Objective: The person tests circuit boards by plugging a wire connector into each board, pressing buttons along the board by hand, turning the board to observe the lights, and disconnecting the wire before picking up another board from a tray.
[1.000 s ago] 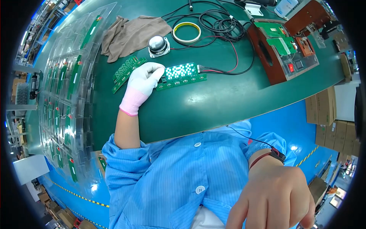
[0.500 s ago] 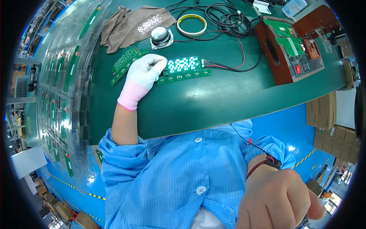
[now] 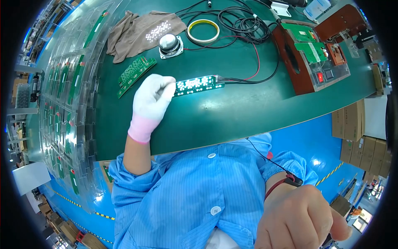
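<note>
My left hand (image 3: 151, 97), in a white glove with a pink cuff, pinches the left end of a green LED circuit board (image 3: 199, 84) over the bench. White lights glow along the board, and black and red wires run from its right end. A second, unlit green circuit board (image 3: 136, 71) lies just behind and left of this hand. My right hand (image 3: 296, 218) is bare, close to the camera at lower right, away from the bench. Its fingers are curled under, so whatever they may hold is hidden. A corded wrist strap (image 3: 277, 186) circles that wrist.
Behind the board are a round speaker (image 3: 169, 43), a brown cloth (image 3: 132, 37), a tape roll (image 3: 189, 33) and coiled black cable (image 3: 244, 25). A brown test box (image 3: 292, 62) with a red switch stands right. Clear plastic trays (image 3: 89, 79) holding boards are stacked left.
My left hand has drawn the lit board slightly toward me and left, tilting it so its face looks narrower. My right hand stays curled in nearly the same place.
</note>
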Tool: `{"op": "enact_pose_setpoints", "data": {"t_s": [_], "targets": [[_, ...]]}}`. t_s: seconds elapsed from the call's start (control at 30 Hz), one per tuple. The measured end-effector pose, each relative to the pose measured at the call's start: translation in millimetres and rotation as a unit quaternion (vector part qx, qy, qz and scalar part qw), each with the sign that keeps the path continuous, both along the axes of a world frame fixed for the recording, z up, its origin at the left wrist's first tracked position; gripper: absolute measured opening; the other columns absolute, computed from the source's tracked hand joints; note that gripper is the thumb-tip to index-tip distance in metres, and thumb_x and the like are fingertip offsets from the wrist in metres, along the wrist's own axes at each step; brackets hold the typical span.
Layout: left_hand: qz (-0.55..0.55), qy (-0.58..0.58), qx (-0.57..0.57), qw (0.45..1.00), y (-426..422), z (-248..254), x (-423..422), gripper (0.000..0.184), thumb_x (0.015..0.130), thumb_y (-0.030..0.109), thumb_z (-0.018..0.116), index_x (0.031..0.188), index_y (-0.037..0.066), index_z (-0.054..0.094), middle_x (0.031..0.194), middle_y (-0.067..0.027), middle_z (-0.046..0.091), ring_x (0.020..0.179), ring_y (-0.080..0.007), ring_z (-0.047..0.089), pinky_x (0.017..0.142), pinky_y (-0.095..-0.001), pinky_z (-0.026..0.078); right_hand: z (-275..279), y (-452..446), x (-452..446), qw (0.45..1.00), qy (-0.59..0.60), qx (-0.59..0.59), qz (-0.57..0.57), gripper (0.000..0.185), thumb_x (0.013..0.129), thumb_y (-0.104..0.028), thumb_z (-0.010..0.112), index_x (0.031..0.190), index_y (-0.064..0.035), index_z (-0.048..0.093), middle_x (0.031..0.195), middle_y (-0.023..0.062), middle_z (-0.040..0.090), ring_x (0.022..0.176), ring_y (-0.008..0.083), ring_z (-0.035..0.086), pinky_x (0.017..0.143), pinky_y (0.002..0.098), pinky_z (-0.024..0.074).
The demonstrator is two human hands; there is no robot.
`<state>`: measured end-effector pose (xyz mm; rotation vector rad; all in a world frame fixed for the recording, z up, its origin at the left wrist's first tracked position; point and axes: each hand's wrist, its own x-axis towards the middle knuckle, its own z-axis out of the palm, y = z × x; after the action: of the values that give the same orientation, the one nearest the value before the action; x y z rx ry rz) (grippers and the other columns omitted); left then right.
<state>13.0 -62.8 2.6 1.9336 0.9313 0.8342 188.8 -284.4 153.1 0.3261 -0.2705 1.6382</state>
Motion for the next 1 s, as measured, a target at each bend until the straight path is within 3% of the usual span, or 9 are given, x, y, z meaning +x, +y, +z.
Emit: {"op": "enact_pose_setpoints", "data": {"t_s": [0.07,0.1,0.2,0.23,0.6,0.7,0.8,1.0], "targets": [[0.015,0.029,0.044,0.999,-15.7,3.2,-2.8,0.009,0.09,0.002,0.068,0.098,-0.002,0.068,0.089,-0.0047,0.062,0.075,-0.008,0.057,0.067,-0.0239,0.047,-3.9,3.6,2.5,1.0,-0.001,0.023,0.008,0.045,0.093,-0.028,0.073,0.065,-0.0017,0.049,0.068,0.0116,0.058,0.06,0.0244,0.058,0.062,0.0508,0.0464],[0.01,0.032,0.08,0.996,-21.5,2.4,-4.8,0.01,0.086,-0.002,0.069,0.096,-0.001,0.069,0.089,-0.0079,0.063,0.078,-0.0143,0.06,0.069,-0.0282,0.049,-5.2,4.2,4.2,0.999,-0.001,0.032,0.011,0.045,0.093,-0.028,0.072,0.065,-0.0021,0.048,0.068,0.0113,0.057,0.06,0.0242,0.057,0.062,0.0503,0.0458],[-0.044,0.013,0.199,0.979,-29.9,-9.0,-10.1,0.013,0.083,-0.004,0.069,0.095,0.0,0.068,0.089,-0.01,0.065,0.078,-0.0213,0.063,0.07,-0.0321,0.051,-8.7,6.6,8.7,0.999,-0.004,0.048,0.016,0.046,0.094,-0.028,0.071,0.064,-0.0032,0.046,0.066,0.0105,0.055,0.058,0.0236,0.056,0.061,0.0488,0.0441],[-0.042,0.012,0.197,0.979,-34.5,-9.3,-9.5,0.014,0.081,0.002,0.073,0.093,0.002,0.068,0.085,-0.0125,0.066,0.077,-0.0294,0.065,0.068,-0.0373,0.053,-10.0,6.9,10.4,0.998,-0.002,0.052,0.019,0.046,0.094,-0.029,0.071,0.064,-0.0035,0.046,0.066,0.0103,0.054,0.058,0.0234,0.056,0.061,0.0484,0.0436],[-0.066,0.04,0.241,0.967,-53.6,-12.4,-5.6,0.016,0.076,0.002,0.075,0.091,0.006,0.069,0.087,-0.0068,0.065,0.076,-0.0259,0.063,0.067,-0.0367,0.05,-12.7,6.6,18.4,0.996,-0.016,0.084,0.021,0.05,0.096,-0.03,0.067,0.061,-0.0073,0.039,0.061,0.0076,0.047,0.053,0.0214,0.052,0.057,0.0429,0.0382],[-0.068,0.045,0.247,0.966,-53.1,-11.5,-5.8,0.018,0.074,-0.003,0.075,0.09,0.004,0.068,0.086,-0.0081,0.065,0.077,-0.0255,0.064,0.067,-0.0359,0.051,-10.1,9.0,15.9,0.997,0.023,0.074,0.031,0.048,0.092,-0.029,0.075,0.064,-0.0037,0.046,0.066,0.0109,0.057,0.058,0.0246,0.061,0.064,0.0517,0.0477],[-0.068,0.042,0.246,0.966,-53.4,-11.2,-5.7,0.019,0.073,-0.005,0.074,0.089,0.003,0.067,0.085,-0.0087,0.065,0.077,-0.0252,0.064,0.067,-0.0355,0.051,-7.7,11.0,20.9,0.997,0.001,0.077,0.021,0.047,0.094,-0.028,0.073,0.064,-0.004,0.045,0.065,0.0106,0.056,0.058,0.0239,0.06,0.059,0.0484,0.0441],[-0.073,0.034,0.246,0.966,-53.3,-12.0,-4.6,0.019,0.073,-0.003,0.075,0.088,0.005,0.068,0.084,-0.0073,0.065,0.075,-0.025,0.063,0.065,-0.0357,0.05,-9.1,-5.3,11.9,0.998,0.037,0.057,-0.014,0.049,0.095,-0.029,0.071,0.063,-0.0055,0.042,0.063,0.0091,0.053,0.056,0.0228,0.058,0.061,0.0485,0.0438]]}}
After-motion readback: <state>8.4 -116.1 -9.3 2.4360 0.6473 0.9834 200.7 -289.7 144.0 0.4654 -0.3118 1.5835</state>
